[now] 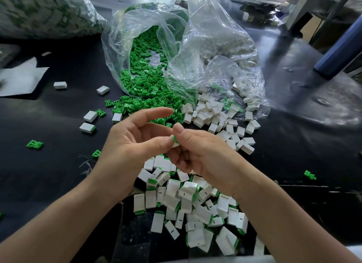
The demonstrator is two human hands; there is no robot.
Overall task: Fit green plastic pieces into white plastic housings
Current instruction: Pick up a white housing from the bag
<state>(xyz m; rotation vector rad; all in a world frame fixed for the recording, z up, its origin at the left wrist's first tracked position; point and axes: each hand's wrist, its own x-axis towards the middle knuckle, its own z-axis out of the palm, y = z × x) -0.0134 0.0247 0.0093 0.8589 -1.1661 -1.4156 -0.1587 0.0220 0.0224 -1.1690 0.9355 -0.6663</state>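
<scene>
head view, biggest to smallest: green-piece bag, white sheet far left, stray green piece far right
1. green-piece bag
2. white sheet, cut off by the frame edge, so its full size is unknown
3. stray green piece, far the smallest

Table: your left hand and right hand meet mid-scene, held housing pinched between them | near, under your wrists: fitted heap | far centre: insert bag, mouth toward you | touching its right side: housing bag, loose housings before it | left: paper sheet | far left: large bag
</scene>
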